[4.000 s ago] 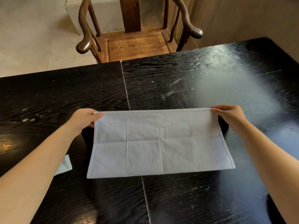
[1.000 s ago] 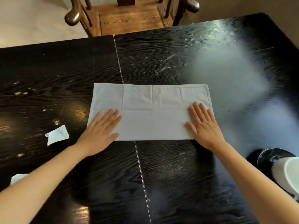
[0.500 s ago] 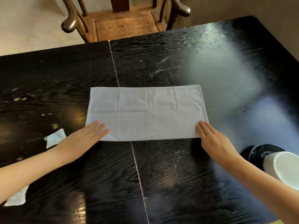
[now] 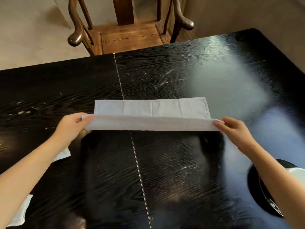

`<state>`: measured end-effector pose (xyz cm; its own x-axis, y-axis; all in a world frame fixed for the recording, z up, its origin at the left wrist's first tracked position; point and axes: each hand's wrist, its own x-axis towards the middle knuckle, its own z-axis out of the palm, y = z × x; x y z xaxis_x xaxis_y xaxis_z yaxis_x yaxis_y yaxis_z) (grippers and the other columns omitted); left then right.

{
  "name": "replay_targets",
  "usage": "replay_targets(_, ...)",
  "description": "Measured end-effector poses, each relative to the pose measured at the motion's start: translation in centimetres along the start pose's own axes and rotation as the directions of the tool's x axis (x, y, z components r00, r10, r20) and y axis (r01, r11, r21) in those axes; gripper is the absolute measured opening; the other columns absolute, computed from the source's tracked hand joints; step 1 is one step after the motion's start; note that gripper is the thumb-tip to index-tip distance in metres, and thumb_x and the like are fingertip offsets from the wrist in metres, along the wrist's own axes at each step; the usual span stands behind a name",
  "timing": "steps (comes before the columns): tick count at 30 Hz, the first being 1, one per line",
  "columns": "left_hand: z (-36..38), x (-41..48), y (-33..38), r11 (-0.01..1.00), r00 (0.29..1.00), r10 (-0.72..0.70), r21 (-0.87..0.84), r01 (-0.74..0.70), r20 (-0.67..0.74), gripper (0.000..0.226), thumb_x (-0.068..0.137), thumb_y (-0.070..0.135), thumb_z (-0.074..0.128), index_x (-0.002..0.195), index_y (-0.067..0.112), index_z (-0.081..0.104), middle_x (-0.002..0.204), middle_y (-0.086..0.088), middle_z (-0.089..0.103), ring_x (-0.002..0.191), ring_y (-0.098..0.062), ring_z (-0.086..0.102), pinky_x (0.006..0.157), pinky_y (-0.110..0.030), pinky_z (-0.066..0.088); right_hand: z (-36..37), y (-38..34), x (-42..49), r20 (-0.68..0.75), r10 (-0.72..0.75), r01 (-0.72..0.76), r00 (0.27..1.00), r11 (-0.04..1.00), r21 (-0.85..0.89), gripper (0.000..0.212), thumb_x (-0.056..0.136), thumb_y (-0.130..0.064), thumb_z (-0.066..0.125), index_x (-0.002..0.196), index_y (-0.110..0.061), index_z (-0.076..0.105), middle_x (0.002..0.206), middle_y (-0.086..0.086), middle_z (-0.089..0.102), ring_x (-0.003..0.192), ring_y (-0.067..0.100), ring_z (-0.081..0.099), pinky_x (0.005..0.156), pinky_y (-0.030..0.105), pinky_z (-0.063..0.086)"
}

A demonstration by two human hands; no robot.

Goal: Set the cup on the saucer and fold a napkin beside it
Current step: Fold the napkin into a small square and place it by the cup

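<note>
Midway across a black table (image 4: 165, 171), a person's two hands lift the near edge of a white napkin (image 4: 151, 109), its far half lying flat on the wood. Left hand (image 4: 72, 128) pinches the napkin's 9 o'clock corner between thumb and fingers; right hand (image 4: 232, 129) pinches the 3 o'clock corner the same way, fingers closed on the cloth. Raised fabric runs level between them, doubled over the flat part. At 4 o'clock from the napkin, partly hidden behind the right forearm, a white cup (image 4: 297, 172) shows beside a dark saucer (image 4: 257, 195); whether it sits on the saucer cannot be told. Paper scraps (image 4: 19, 214) lie at 8 o'clock. At 12 o'clock, a wooden chair (image 4: 130, 35) stands beyond the table.
</note>
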<state>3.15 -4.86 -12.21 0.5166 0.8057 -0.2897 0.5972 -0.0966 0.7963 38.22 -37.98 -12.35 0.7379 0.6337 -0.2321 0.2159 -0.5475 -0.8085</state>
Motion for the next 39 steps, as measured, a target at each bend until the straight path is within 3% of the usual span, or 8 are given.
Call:
replay_targets(4,1.9,2.9,1.1,0.998,0.984,-0.028,-0.068,0.017,-0.178,0.033,0.094,0.033,0.05,0.085,0.005,0.064,0.086,-0.011,0.058,0.084,-0.023,0.051,0.071,-0.034,0.039,1.6,-1.8,2.6,-0.12,0.14,-0.104,0.983,0.958,0.267,0.027,0.092,-0.017,0.055,0.065,-0.018,0.058,0.06,-0.006,0.048,0.058,0.005,0.042,0.057,0.02,0.039)
replay_targets(8,4.3,5.4,2.3,0.99,0.942,-0.019,0.127,0.065,-0.336,0.038,0.097,0.031,0.04,0.085,-0.001,0.056,0.076,-0.011,0.051,0.077,-0.025,0.047,0.067,-0.033,0.034,4.0,-3.1,5.5,-0.32,0.12,-0.128,0.94,0.992,-0.003,0.037,0.092,-0.018,0.044,0.058,-0.015,0.03,0.058,-0.001,0.03,0.057,0.016,0.027,0.044,0.019,0.025)
replay_targets(13,5.8,6.8,1.8,0.882,0.923,0.039,0.448,0.149,-0.384,0.036,0.1,0.034,0.03,0.098,0.005,0.051,0.083,-0.015,0.057,0.079,-0.034,0.055,0.069,-0.04,0.041,6.0,-3.5,7.9,-0.38,0.109,-0.242,0.919,0.915,-0.324,0.028,0.096,-0.024,0.033,0.091,-0.003,0.051,0.088,0.019,0.057,0.079,0.033,0.049,0.066,0.033,0.031)
replay_targets(19,7.1,7.0,1.0,0.715,0.92,0.137,0.679,0.165,-0.368,0.033,0.102,0.025,0.027,0.107,0.001,0.049,0.098,-0.023,0.064,0.088,-0.044,0.06,0.072,-0.046,0.042,7.2,-3.0,9.6,-0.347,-0.044,-0.202,0.937,0.741,-0.641,0.028,0.099,-0.016,0.027,0.1,0.003,0.048,0.096,0.029,0.064,0.083,0.045,0.061,0.06,0.036,0.031)
replay_targets(27,7.6,6.8,0.9,0.675,0.908,0.164,0.715,0.182,-0.386,0.028,0.101,0.023,0.03,0.104,0.002,0.048,0.094,-0.02,0.062,0.081,-0.041,0.061,0.063,-0.041,0.035,7.7,-2.8,8.6,-0.241,-0.166,-0.076,0.956,0.653,-0.754,0.021,0.096,-0.006,0.029,0.105,0.004,0.045,0.104,0.025,0.054,0.091,0.038,0.056,0.067,0.04,0.037)
replay_targets(33,7.5,7.0,0.9,0.702,0.902,0.158,0.688,0.184,-0.402,0.023,0.099,0.023,0.038,0.105,0.003,0.045,0.098,-0.021,0.058,0.078,-0.039,0.06,0.06,-0.041,0.037,8.4,-1.3,10.0,-0.394,-0.239,-0.149,0.887,0.661,-0.735,0.016,0.093,-0.006,0.039,0.096,0.006,0.049,0.09,0.03,0.056,0.08,0.043,0.057,0.063,0.04,0.028)
replay_targets(37,6.8,6.8,1.8,0.732,0.879,0.165,0.653,0.195,-0.448,0.036,0.095,0.026,0.047,0.124,0.005,0.042,0.12,-0.021,0.046,0.105,-0.038,0.05,0.081,-0.047,0.043,8.5,-2.6,10.2,-0.397,-0.217,-0.177,0.892,0.639,-0.749,0.029,0.087,-0.003,0.042,0.116,-0.001,0.046,0.111,0.024,0.051,0.102,0.037,0.046,0.082,0.045,0.031)
replay_targets(39,8.3,6.4,3.5,0.727,0.862,0.317,0.685,0.047,-0.395,0.037,0.095,0.022,0.044,0.13,0.009,0.043,0.125,-0.015,0.049,0.114,-0.035,0.047,0.094,-0.047,0.038,10.9,-5.3,9.9,-0.287,-0.338,0.038,0.896,0.703,-0.71,0.036,0.084,-0.006,0.047,0.12,-0.007,0.046,0.117,0.018,0.053,0.107,0.036,0.048,0.087,0.044,0.033)
